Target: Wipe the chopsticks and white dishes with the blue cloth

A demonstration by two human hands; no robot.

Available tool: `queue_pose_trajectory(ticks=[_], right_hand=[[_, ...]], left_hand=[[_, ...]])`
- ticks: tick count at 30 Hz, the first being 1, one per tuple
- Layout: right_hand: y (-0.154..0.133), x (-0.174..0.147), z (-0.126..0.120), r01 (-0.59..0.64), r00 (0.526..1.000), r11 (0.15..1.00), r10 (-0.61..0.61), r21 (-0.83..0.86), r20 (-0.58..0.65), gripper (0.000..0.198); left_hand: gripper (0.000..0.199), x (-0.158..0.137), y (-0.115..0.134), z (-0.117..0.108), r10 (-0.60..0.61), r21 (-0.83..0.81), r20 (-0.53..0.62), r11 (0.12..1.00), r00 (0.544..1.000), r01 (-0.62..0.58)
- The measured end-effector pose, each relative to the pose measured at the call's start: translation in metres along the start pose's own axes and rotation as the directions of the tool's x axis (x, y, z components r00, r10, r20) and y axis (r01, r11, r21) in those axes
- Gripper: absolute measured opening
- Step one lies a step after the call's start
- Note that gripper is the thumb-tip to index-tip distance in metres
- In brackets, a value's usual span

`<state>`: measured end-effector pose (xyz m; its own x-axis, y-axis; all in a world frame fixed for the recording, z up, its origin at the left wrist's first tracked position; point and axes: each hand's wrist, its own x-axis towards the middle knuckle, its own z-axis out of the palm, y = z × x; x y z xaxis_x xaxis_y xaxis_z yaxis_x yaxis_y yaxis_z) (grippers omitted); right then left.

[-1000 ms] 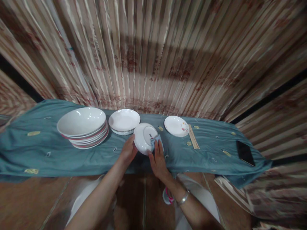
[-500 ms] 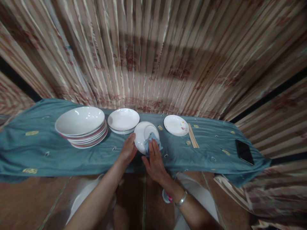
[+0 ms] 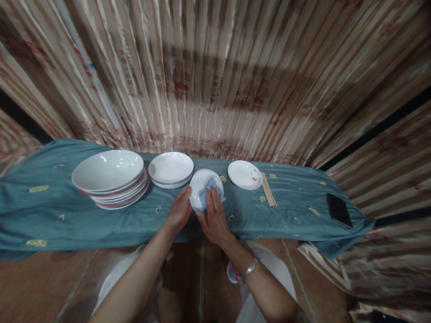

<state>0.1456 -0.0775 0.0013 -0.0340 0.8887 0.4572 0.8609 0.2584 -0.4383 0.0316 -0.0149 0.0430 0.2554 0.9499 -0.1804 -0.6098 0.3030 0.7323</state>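
Observation:
A small white plate (image 3: 198, 180) is held up over the front of the table, tilted toward me. My left hand (image 3: 180, 208) grips its left edge, thumb in front and the other fingers mostly hidden behind. With my right hand (image 3: 215, 220) I press a light blue cloth (image 3: 219, 195) flat against the plate's face, near its middle and lower right. The fingers of that hand lie over the cloth. Just behind and left of the held plate stands a short stack of white plates (image 3: 171, 167).
On the blue-green tablecloth (image 3: 81, 229), a tall stack of white bowls (image 3: 107, 172) stands at left. A plate with a floral print (image 3: 244, 174) lies right of centre beside wooden chopsticks (image 3: 269, 190). A black phone (image 3: 339, 210) rests far right. A patterned curtain (image 3: 202, 89) hangs behind the table.
The cloth and my right fingers have shifted slightly up and left across the plate, covering more of its middle. My left hand keeps its hold. The view has shifted slightly.

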Motion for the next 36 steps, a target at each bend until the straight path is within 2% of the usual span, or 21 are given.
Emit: queue_pose_trajectory(ticks=[6, 14, 26, 36], right_hand=[[0.002, 0.015, -0.001, 0.020, 0.997, 1.000, -0.020, 0.001, -0.070, 0.068], [0.012, 0.037, -0.010, 0.060, 0.990, 0.998, -0.058, 0.010, -0.128, 0.058], [0.029, 0.055, -0.012, -0.034, 0.985, 0.993, 0.052, 0.113, -0.162, 0.050], [0.046, 0.058, -0.008, -0.063, 0.971, 0.977, 0.107, 0.202, -0.214, 0.049]], left_hand=[[0.039, -0.002, 0.000, 0.000, -0.037, 0.013, 0.032, 0.999, 0.999, 0.037], [0.048, -0.005, -0.003, 0.000, -0.062, 0.039, 0.051, 0.997, 0.997, 0.060], [0.048, -0.006, -0.005, 0.002, -0.039, 0.050, 0.095, 0.998, 0.995, 0.035], [0.046, -0.006, -0.004, 0.004, -0.056, 0.040, 0.053, 0.998, 0.997, 0.054]])
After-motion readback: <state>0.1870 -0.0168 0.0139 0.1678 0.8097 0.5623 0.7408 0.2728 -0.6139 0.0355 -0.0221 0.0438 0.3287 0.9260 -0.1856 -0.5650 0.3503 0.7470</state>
